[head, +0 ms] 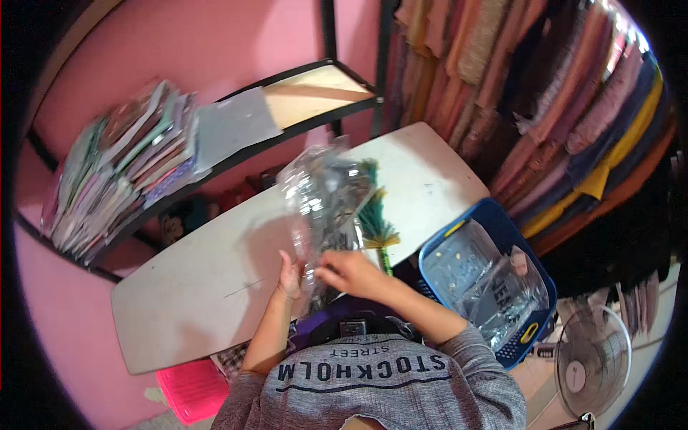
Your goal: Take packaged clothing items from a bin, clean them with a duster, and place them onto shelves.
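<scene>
A large clear plastic bag (322, 204) with dark and grey contents stands out in front of me over the white table (204, 290). It is blurred, so the contents cannot be made out. My right hand (349, 273) has its fingers curled on the bag's near part. On the bag's left side is my left hand (290, 277), thumb raised and palm turned towards the plastic. Its other fingers are partly hidden, and whether they grip is unclear. Just right of the bag lies a green and yellow bristled duster (378, 223), its handle pointing towards me.
A blue plastic basket (427, 258) with clear packets stands at the table's right. Folded fabrics in plastic (129, 166) fill a black-framed shelf (317, 97) beyond the table. Hanging fabrics (537, 118) line the right. A pink container (193, 389) and a fan (591, 360) are lower down.
</scene>
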A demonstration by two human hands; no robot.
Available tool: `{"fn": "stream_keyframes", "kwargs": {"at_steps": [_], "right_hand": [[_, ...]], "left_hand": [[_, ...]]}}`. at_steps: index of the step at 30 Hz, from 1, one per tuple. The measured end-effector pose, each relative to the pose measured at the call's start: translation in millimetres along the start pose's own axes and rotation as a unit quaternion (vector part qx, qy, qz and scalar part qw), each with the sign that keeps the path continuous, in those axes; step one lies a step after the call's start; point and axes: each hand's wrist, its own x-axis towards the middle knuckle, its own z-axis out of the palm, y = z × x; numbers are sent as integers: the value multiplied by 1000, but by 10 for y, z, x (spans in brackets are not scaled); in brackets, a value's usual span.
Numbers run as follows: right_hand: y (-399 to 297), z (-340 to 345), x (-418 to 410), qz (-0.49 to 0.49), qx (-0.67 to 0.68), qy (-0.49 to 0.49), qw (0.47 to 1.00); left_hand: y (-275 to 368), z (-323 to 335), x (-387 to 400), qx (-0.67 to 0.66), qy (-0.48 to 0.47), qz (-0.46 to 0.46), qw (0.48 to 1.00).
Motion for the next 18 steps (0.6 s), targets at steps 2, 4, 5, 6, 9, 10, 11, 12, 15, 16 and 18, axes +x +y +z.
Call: {"fn": "stream_keyframes", "kwargs": {"at_steps": [2,4,5,6,9,10,11,12,15,16,18], "right_hand": [[-14,503,181,19,14,-143,989],[496,988,103,0,-2,-161,987],[752,1192,36,-23,-6,-154,988],[792,1315,-30,14,-86,-139,986],[1130,1570,-331,127,-265,-98,951],[1207,1581,-421,117,-278,-98,949],[1246,1579,-489,107,-290,-96,946],[1149,1617,-496,94,-284,-104,949],[973,1516,-625,87,-265,-129,952],[963,1479,-669,97,-194,-158,963],[1001,1453,-638,133,-123,-121,976]], "left_hand": [[-218,-856,-52,-92,42,4,995],[-318,-1187,-172,-149,135,9,979],[-361,-1373,-283,-152,144,16,978],[-468,-1717,-469,-196,159,-61,966],[-794,-2202,-612,-203,181,-105,957],[-820,-2109,-591,-103,235,-111,960],[-816,-2071,-598,-1,285,-116,951],[-904,-2281,-685,-95,240,-91,962],[-697,-2370,-765,1,172,-193,966],[-622,-2375,-803,81,162,-234,955],[-529,-2534,-838,107,132,-244,955]]}}
